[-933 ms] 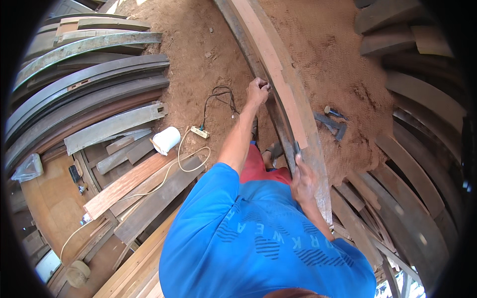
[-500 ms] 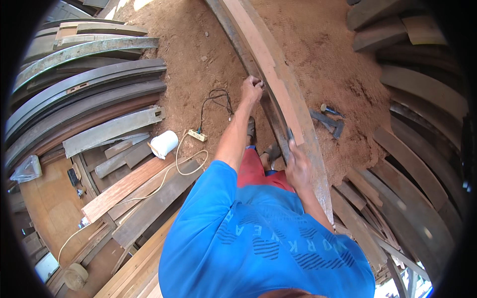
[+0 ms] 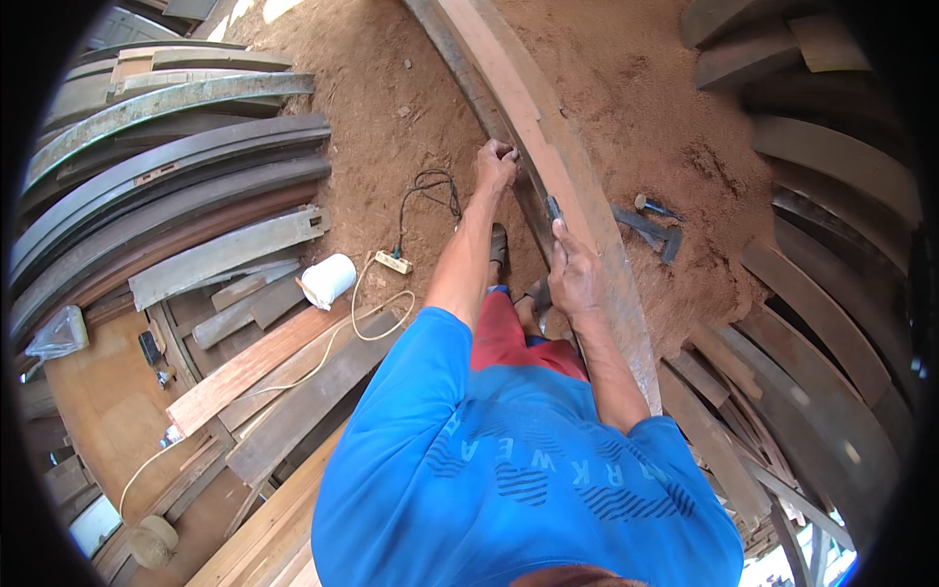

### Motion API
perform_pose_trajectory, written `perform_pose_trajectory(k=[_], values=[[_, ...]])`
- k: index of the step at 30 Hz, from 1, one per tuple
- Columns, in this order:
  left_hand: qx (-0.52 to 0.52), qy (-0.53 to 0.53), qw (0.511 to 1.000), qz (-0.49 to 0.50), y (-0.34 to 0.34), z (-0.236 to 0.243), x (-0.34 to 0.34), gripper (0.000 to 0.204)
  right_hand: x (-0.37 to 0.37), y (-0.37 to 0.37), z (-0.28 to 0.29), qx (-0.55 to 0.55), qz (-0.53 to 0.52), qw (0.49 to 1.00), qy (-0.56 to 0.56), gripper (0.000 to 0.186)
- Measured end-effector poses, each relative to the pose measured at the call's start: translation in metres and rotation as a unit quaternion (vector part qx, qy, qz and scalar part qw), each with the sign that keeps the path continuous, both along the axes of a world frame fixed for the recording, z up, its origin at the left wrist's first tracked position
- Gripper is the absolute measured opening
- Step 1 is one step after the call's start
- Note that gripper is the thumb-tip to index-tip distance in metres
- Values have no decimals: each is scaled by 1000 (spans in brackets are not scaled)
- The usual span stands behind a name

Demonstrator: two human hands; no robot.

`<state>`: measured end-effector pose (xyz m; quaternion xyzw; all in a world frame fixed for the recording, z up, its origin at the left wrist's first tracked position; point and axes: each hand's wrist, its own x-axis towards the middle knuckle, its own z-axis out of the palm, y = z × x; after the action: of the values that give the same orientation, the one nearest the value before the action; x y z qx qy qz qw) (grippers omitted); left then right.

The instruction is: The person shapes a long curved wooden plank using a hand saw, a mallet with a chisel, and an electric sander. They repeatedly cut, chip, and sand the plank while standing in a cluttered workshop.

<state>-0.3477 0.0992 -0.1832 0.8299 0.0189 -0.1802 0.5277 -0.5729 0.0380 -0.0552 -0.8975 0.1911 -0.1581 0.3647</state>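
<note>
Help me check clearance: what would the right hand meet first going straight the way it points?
Probably the long wooden beam, just beyond the dark tool in the right hand; touching or skimming above is unclear.

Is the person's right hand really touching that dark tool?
Touching. The head view shows the right hand closed on the dark tool, whose end sticks out past a fingertip with no gap.

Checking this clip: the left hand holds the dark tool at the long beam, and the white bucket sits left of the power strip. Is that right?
Not quite: the head view shows the right hand, not the left hand, holding the dark tool at the long beam. The white bucket does sit left of the power strip.
</note>
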Motion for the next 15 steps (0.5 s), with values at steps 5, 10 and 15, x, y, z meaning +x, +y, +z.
perform_pose_trajectory(k=[5, 10, 15], values=[[-8, -28, 1000, -1, 0, -18, 20, 16, -93, 10, 19, 84, 14, 996, 13, 37], [9, 36, 999, -1, 3, 11, 1, 15, -28, -1, 6, 7, 37, 998, 56, 31], [29, 11, 999, -10, 21, -22, -13, 9, 8, 1, -1, 5, 21, 999, -49, 31]])
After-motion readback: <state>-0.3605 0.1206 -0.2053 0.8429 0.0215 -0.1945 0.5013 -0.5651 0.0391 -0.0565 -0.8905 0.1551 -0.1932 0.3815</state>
